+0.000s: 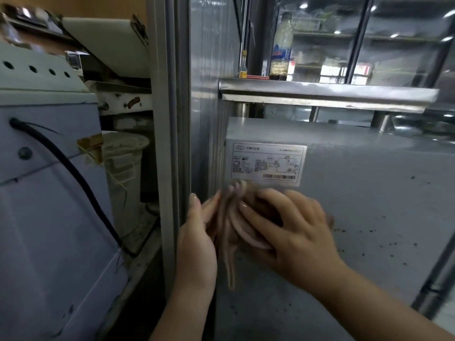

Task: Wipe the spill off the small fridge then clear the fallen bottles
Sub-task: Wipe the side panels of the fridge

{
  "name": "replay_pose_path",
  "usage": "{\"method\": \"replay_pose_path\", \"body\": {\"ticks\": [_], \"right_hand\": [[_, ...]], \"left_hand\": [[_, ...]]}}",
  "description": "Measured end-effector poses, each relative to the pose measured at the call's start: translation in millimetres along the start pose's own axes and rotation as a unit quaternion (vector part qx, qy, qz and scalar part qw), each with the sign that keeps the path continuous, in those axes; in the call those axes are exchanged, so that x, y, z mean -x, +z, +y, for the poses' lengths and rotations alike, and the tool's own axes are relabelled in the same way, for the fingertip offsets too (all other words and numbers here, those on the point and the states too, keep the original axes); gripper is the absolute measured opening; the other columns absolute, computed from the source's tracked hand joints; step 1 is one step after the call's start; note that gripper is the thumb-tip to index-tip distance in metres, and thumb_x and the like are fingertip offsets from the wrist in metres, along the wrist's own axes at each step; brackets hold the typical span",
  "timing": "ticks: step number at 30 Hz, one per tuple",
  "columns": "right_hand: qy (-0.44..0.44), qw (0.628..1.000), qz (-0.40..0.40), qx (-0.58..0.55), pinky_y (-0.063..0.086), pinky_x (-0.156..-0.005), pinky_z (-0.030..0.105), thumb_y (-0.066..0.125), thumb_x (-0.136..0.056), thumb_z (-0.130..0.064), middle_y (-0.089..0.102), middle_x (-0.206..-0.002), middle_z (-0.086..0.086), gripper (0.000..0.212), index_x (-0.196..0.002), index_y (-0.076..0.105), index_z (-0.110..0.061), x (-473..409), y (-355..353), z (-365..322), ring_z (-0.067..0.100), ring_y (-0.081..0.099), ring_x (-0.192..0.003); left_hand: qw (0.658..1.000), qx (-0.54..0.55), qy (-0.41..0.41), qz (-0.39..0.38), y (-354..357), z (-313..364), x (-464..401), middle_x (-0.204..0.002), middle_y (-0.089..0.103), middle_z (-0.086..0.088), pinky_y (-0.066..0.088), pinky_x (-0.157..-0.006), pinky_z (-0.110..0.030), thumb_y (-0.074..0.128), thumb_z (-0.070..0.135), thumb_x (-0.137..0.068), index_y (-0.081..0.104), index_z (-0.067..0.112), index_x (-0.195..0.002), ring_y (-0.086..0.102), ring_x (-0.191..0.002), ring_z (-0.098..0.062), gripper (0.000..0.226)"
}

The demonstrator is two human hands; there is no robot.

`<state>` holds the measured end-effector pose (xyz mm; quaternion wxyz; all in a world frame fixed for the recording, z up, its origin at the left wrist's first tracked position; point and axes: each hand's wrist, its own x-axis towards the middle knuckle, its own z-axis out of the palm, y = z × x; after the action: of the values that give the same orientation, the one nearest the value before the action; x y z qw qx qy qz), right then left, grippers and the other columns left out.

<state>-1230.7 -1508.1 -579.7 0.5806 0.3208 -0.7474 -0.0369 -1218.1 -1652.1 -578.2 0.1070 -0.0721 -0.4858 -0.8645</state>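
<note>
- Here, the small fridge (357, 193) carries dark specks right of the fingers, so wiping looks unfinished.
- Right hand (293, 222) presses a crumpled cloth (246, 230) flat; left hand (197, 242) pinches its edge.
- One bottle (280, 48) stands upright above them; no fallen bottles in view.

Your cloth (242, 222) is a crumpled pinkish-brown rag, blurred, pressed flat against the grey side of the small fridge (369, 193). One loose tail hangs straight down below your grip. Just above your grip sits the fridge's white rating label (268, 164). Dark specks of spill (364, 232) dot the panel to the right of it.
</note>
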Motion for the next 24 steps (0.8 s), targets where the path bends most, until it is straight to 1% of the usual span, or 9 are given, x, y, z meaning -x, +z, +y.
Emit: {"method": "replay_pose_path", "body": {"ticks": [2,5,7,9,12,15,19,21,24], "right_hand": [[0.034,0.999,0.020,0.019,0.034,-0.077,0.039,0.043,-0.095,-0.041,0.043,-0.118,0.007,0.029,-0.117,0.052,-0.024,7.1,-12.9,17.7,0.029,0.045,-0.098],[0.107,0.991,0.065,0.043,0.033,-0.080,0.040,0.049,-0.091,-0.038,0.041,-0.117,0.009,0.032,-0.118,0.054,-0.022,-10.3,-17.3,30.1,0.030,0.041,-0.099],[0.112,0.990,0.080,0.017,0.033,-0.081,0.040,0.052,-0.088,-0.037,0.040,-0.117,0.008,0.034,-0.117,0.059,-0.019,-24.9,-8.3,15.8,0.029,0.041,-0.100],[0.066,0.997,0.045,-0.001,0.034,-0.079,0.039,0.052,-0.087,-0.039,0.040,-0.118,0.007,0.036,-0.118,0.055,-0.021,-23.5,2.6,0.2,0.027,0.042,-0.101],[0.045,0.999,0.011,-0.009,0.036,-0.076,0.039,0.052,-0.088,-0.041,0.043,-0.118,0.005,0.035,-0.118,0.051,-0.024,2.2,1.0,2.2,0.027,0.045,-0.100],[0.091,0.995,0.025,0.025,0.036,-0.078,0.040,0.045,-0.092,-0.041,0.042,-0.118,0.008,0.030,-0.117,0.050,-0.026,16.3,-18.8,24.5,0.030,0.043,-0.099],[0.194,0.978,0.066,0.028,0.039,-0.079,0.044,0.052,-0.078,-0.037,0.038,-0.117,0.009,0.044,-0.118,0.058,-0.018,-9.0,-30.2,36.7,0.030,0.037,-0.099],[0.159,0.985,0.059,0.007,0.035,-0.079,0.040,0.054,-0.078,-0.035,0.039,-0.117,0.008,0.043,-0.114,0.066,-0.014,-15.4,-21.4,23.0,0.029,0.039,-0.098],[0.081,0.996,0.026,0.010,0.034,-0.074,0.038,0.052,-0.086,-0.031,0.043,-0.116,0.007,0.031,-0.115,0.060,-0.021,11.0,-9.0,11.1,0.028,0.045,-0.096]], "left_hand": [[1.000,-0.025,-0.007,-0.004,3.8,2.3,2.9,-0.100,0.069,0.009,0.042,-0.082,-0.017,0.019,0.046,-0.095,0.066,0.026,-0.091,0.060,-0.096,0.002,0.051],[0.999,-0.037,-0.009,0.001,0.6,-1.7,3.6,-0.103,0.065,0.013,0.041,-0.081,-0.015,0.019,0.051,-0.092,0.063,0.028,-0.098,0.055,-0.099,0.004,0.051],[0.999,-0.029,-0.003,-0.022,-0.8,-2.8,1.5,-0.110,0.067,0.003,0.042,-0.094,-0.025,0.022,0.057,-0.086,0.065,0.020,-0.108,0.058,-0.108,-0.007,0.061],[0.999,-0.015,0.001,-0.041,-1.1,-2.1,0.3,-0.111,0.068,-0.006,0.041,-0.101,-0.034,0.026,0.059,-0.078,0.066,0.014,-0.109,0.059,-0.111,-0.014,0.068],[0.998,-0.051,0.006,-0.042,-0.9,6.0,1.0,-0.114,0.067,-0.003,0.046,-0.092,-0.018,0.021,0.057,-0.080,0.065,0.013,-0.111,0.060,-0.107,-0.007,0.069],[0.993,-0.120,0.017,-0.011,-2.7,11.7,3.1,-0.123,0.061,0.004,0.035,-0.099,-0.017,0.021,0.063,-0.069,0.062,0.013,-0.115,0.051,-0.114,0.001,0.079],[0.983,-0.149,0.105,0.027,3.7,20.4,11.6,-0.119,0.061,0.012,0.035,-0.103,-0.021,0.026,0.065,-0.083,0.062,0.028,-0.104,0.052,-0.112,0.004,0.057],[0.973,-0.163,0.163,0.025,4.3,25.1,12.3,-0.117,0.058,0.021,0.032,-0.107,-0.024,0.024,0.058,-0.086,0.060,0.036,-0.099,0.050,-0.116,0.005,0.044],[0.943,-0.244,0.221,-0.046,8.4,23.4,17.8,-0.116,0.050,0.042,0.027,-0.100,-0.004,0.019,0.062,-0.079,0.053,0.042,-0.109,0.040,-0.118,0.018,0.049]]}}
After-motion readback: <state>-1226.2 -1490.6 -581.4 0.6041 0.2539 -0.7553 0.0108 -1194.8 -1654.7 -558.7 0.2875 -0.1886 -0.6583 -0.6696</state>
